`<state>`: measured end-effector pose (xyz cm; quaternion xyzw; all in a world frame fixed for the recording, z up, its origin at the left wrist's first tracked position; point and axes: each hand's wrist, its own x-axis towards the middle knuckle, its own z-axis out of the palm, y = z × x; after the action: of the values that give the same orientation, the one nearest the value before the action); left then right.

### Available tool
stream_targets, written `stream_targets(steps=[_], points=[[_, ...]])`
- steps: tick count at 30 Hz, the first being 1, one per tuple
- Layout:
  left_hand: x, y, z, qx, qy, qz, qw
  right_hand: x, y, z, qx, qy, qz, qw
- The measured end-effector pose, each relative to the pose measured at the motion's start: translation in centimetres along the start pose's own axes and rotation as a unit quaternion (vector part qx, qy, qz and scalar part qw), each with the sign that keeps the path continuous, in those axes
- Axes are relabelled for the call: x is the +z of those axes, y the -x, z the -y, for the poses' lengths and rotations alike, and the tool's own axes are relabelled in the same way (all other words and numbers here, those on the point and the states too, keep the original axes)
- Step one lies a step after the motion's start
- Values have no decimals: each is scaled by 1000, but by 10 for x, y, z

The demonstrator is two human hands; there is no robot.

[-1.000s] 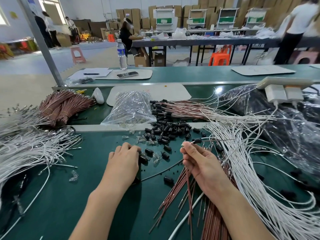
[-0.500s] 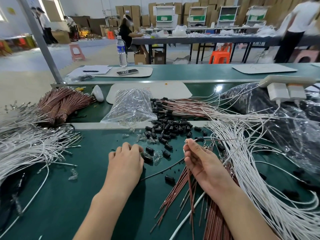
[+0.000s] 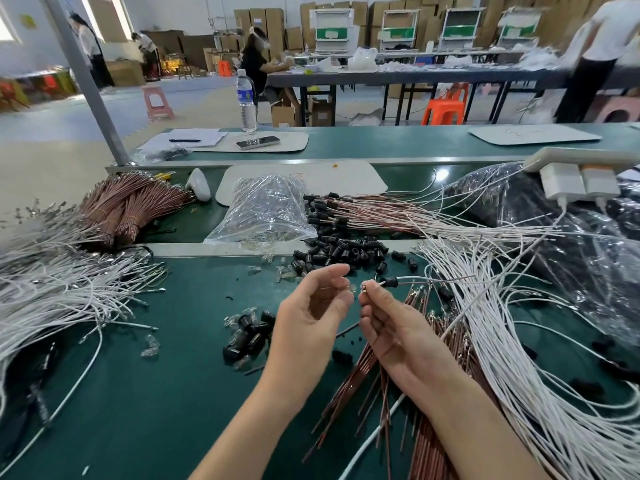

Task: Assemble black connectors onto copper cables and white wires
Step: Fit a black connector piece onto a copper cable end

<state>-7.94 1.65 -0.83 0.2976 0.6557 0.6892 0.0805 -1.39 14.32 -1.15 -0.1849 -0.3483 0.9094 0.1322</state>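
Black connector (image 3: 393, 281) sits on a thin wire (image 3: 433, 279) above the desk (image 3: 138, 393), just past the right hand (image 3: 391, 327), whose grip pinches the wire end. Grip of the left hand (image 3: 311, 317) is half-curled; contents unclear. Loose connectors (image 3: 339, 252), copper cables (image 3: 346, 403) and white wires (image 3: 502, 341) crowd around.

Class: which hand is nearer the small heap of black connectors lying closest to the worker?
Left. The left hand is just right of the connector heap; the right hand, pinching a wire, is farther right, beyond the left hand.
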Motion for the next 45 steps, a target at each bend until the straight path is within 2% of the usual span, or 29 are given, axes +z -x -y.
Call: stream_targets(steps=[5,21,29,45], points=[[9,5,0,-7,41,-10,999,-1,-2,-3,-8,-14,9,1000],[9,6,4,17,11,-20,1000,-1,-1,-4,-14,11,1,1000],[6,6,7,64,-61,-22,996,2,1,-4,-51,63,-12,997],[6,5,9,42,11,-46,998,3,1,-6,-37,46,6,998]])
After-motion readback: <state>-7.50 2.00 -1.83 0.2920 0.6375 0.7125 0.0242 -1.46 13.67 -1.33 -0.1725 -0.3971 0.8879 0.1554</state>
